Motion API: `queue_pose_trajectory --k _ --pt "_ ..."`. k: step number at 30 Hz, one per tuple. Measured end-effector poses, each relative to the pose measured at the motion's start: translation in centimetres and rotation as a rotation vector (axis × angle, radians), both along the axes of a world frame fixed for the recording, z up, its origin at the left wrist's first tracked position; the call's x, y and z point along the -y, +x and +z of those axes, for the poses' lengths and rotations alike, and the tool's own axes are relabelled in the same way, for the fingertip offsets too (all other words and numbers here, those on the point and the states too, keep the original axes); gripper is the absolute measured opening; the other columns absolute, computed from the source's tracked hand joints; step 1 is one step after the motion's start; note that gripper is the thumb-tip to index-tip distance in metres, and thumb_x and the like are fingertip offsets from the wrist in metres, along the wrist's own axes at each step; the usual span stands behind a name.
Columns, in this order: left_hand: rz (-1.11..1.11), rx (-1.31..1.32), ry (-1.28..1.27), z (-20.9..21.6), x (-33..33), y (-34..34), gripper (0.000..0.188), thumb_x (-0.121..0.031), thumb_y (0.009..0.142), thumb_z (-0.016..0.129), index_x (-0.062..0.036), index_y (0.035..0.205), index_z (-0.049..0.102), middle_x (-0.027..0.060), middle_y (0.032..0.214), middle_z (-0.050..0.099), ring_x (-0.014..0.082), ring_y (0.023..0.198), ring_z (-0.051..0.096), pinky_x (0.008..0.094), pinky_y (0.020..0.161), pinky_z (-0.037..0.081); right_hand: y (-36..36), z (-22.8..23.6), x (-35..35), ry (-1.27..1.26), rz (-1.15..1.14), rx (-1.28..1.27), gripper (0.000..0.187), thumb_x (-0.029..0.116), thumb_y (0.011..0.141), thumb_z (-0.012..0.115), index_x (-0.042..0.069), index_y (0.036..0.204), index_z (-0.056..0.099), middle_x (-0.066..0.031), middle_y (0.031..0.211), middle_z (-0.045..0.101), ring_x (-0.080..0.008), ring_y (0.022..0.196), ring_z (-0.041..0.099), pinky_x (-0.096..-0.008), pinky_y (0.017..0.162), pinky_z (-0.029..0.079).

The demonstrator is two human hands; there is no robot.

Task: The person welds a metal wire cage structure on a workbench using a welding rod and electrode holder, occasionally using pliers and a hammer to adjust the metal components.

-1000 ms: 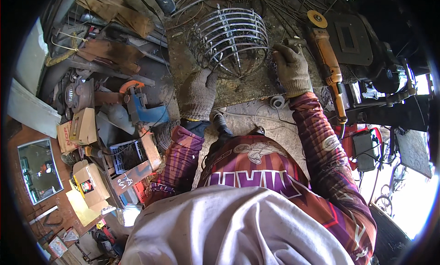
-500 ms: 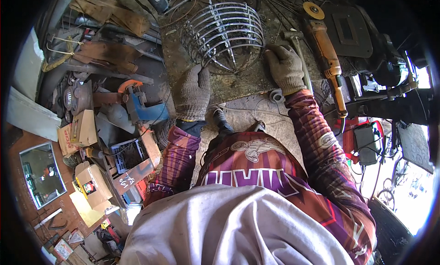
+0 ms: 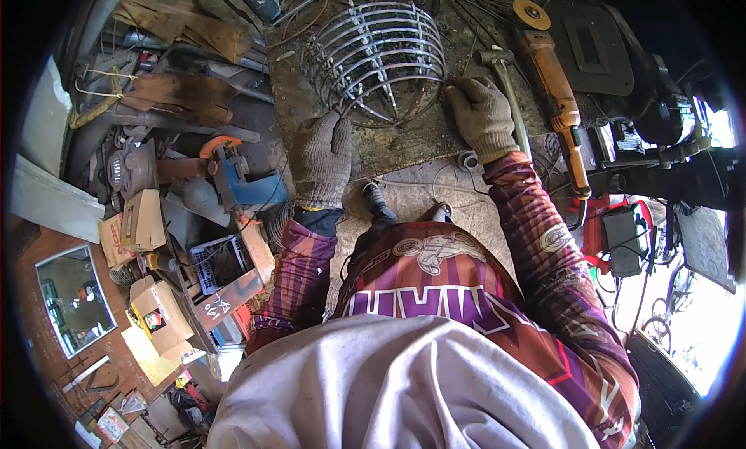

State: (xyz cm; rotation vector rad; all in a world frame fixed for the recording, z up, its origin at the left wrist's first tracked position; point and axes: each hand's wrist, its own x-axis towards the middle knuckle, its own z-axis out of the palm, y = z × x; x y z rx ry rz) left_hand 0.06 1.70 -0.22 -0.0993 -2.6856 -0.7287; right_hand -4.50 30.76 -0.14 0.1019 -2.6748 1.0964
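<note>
Workbench surface (image 3: 404, 147), dark and grimy, is filling the upper middle of the head view, and a curved silver cage (image 3: 371, 51) of metal bars is resting on it. My gloved left hand (image 3: 320, 158) is meeting the near left rim, thumb and fingers drawn together; whether they are pinching the wire, I cannot tell. My gloved right hand (image 3: 483, 119) is lying curled just beside the right rim, well apart from the left, its grip likewise hidden. Compared with a second ago, it is no longer covering the handle of the hammer (image 3: 513, 99), now showing beside it; in my judgement the hammer is lying idle, the cage remaining the piece being handled. Counted: one cage, its overlapping bars resisting a sure count; two gloved hands; one hammer; one orange angle grinder (image 3: 558, 103); one blue crate (image 3: 203, 274).
</note>
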Motion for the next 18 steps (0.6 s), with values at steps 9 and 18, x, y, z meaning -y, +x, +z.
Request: queue_pose_trajectory --k 9,18 --pt "0.028 0.106 0.111 -0.7 -0.3 0.1 0.03 -0.022 0.101 0.069 -0.0036 0.123 0.07 0.0183 0.122 0.073 0.0347 0.112 0.07 0.043 0.097 0.054 0.1 -0.5 -0.2 -0.057 0.006 -0.138 0.022 0.025 0.095 0.071 0.011 0.111 0.078 -0.0156 0.106 0.072 -0.0357 0.1 0.07 -0.0424 0.086 0.056" --pt "0.022 0.074 0.073 0.5 -0.8 0.2 0.027 -0.025 0.098 0.071 -0.0059 0.117 0.074 0.0178 0.115 0.075 0.0358 0.107 0.072 0.0427 0.093 0.056 -0.5 -0.4 -0.1 -0.068 0.017 -0.318 0.019 0.018 0.092 0.073 0.01 0.109 0.077 -0.016 0.103 0.072 -0.0354 0.096 0.071 -0.0419 0.082 0.057"
